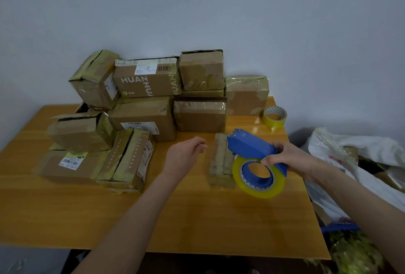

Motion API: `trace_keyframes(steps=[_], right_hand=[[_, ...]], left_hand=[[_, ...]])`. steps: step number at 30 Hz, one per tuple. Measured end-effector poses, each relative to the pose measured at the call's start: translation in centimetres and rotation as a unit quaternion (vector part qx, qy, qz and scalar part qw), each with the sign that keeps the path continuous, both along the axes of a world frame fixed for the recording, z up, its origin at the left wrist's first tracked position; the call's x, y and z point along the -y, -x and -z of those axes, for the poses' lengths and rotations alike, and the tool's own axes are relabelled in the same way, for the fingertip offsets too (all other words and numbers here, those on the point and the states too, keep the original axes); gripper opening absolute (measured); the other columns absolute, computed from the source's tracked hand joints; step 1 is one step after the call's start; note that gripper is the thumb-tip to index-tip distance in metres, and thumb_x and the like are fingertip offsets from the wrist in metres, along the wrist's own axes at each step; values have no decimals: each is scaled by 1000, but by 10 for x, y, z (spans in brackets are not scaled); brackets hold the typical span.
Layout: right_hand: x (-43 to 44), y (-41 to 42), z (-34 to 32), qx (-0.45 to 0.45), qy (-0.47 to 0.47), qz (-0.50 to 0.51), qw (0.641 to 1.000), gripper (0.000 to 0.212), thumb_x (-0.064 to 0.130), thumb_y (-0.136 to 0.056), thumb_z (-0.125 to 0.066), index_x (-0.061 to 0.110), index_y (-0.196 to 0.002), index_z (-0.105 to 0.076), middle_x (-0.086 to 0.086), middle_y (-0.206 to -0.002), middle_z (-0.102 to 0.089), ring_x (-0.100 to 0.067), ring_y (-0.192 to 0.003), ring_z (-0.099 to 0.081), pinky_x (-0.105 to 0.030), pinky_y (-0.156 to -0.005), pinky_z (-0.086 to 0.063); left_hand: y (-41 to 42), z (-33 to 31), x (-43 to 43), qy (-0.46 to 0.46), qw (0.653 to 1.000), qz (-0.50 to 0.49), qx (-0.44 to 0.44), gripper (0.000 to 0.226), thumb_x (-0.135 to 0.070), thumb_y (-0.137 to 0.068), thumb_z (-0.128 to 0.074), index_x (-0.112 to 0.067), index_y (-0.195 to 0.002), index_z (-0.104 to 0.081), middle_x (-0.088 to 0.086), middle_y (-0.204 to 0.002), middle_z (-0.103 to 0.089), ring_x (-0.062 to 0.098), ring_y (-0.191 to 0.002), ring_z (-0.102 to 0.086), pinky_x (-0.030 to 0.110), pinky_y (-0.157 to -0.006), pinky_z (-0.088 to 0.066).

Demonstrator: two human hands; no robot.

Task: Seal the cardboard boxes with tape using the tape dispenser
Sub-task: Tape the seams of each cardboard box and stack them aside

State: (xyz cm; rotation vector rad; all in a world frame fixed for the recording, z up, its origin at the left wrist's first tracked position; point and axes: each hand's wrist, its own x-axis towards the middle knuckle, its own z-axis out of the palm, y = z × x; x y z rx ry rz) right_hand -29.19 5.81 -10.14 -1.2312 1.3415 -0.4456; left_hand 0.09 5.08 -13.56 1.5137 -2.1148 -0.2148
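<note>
Both hands are working over the table. The right hand is gripping the blue tape dispenser, fingers and thumb curled round its rear end. The yellow roll of tape is hanging from the dispenser on its hub. The left hand is hovering just beside a small box, fingers loosely curled and holding nothing.

The small box is lying flat near the right edge of the table, partly hidden behind the dispenser, whose front end is sitting over the box's far end. A pile of boxes is standing at the back and left of the table, most of them already showing tape. A spare roll is sitting at the far right corner, and a white bag is lying off the table to the right.

The likely trouble, as I am judging it, is the box sliding. It looks light, and nothing is pinning it down, so a pull of the dispenser could drag it along instead of laying tape. The left hand probably needs to be pressing on it first. The tape could also be going on crooked or wrinkling if the dispenser is tilting off the seam. I cannot tell whether the tape end is touching the box.
</note>
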Motion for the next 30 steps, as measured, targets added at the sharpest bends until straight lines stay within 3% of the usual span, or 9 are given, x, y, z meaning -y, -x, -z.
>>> trace_keyframes(steps=[3,8,14,17,18,20,23,27,30], right_hand=[[-1,7,-1,-3,-1,11,1000,68,41,-33,-80,16,-93,-63,-1,-86,-69,-17,-77,-66,-28,-70,-49],[-1,6,-1,-3,1,11,1000,71,42,-34,-80,15,-97,-63,-4,-91,-69,-19,-81,-67,-28,-71,-50],[-3,5,-1,-2,3,-8,1000,71,38,-37,-82,14,-101,-63,-6,-96,-69,-20,-86,-68,-28,-74,-52],[-2,5,-5,-10,24,-36,999,78,41,-36,-80,13,-106,-61,-4,-99,-68,-17,-88,-67,-24,-72,-51],[-1,6,-6,-16,31,-46,998,80,41,-36,-80,12,-108,-60,-4,-100,-67,-16,-89,-67,-23,-73,-51],[2,6,-9,-28,40,-67,997,82,40,-38,-80,13,-112,-59,-5,-105,-65,-19,-94,-66,-28,-79,-53],[4,3,-10,-39,44,-102,993,81,40,-40,-82,15,-112,-58,-6,-107,-64,-19,-94,-66,-29,-80,-54],[2,-1,-14,-53,40,-128,990,71,37,-42,-82,18,-106,-56,-1,-99,-63,-10,-83,-66,-20,-69,-50],[0,-3,-13,-88,53,-148,984,53,20,-59,-85,18,-102,-54,-1,-97,-62,-10,-80,-64,-17,-64,-48]], left_hand=[[-1,11,-9,-101,993,0,58,25,-25,-98,-51,-22,-120,-62,-8,-114,-64,10,-100,-62,24,-82,-51],[40,46,-32,-222,964,66,132,60,-28,-96,-54,-27,-150,-27,-8,-158,-19,15,-146,-15,33,-117,-22],[48,56,-41,-166,978,23,127,49,-31,-97,-53,-24,-143,-42,-3,-144,-40,15,-134,-31,26,-109,-31],[45,33,-30,-225,970,-68,-58,36,-38,-99,-47,-16,-123,-61,-1,-119,-59,7,-105,-53,12,-85,-41],[44,22,-26,-295,930,-111,-188,40,-42,-100,-43,-13,-115,-65,0,-109,-64,7,-94,-58,11,-76,-44],[42,1,-19,-449,790,-139,-394,53,-54,-97,-38,-11,-105,-68,4,-101,-72,14,-91,-65,22,-73,-50],[42,-15,-17,-564,720,-98,-391,59,-61,-94,-38,-14,-99,-72,1,-98,-75,16,-93,-68,30,-79,-50],[46,-20,-19,-502,726,-144,-448,13,-26,-92,-63,-13,-92,-66,-2,-74,-72,11,-71,-61,23,-64,-46],[50,-18,-18,-440,783,-170,-406,12,-18,-95,-58,-18,-85,-64,-3,-71,-67,9,-67,-59,21,-59,-45]])
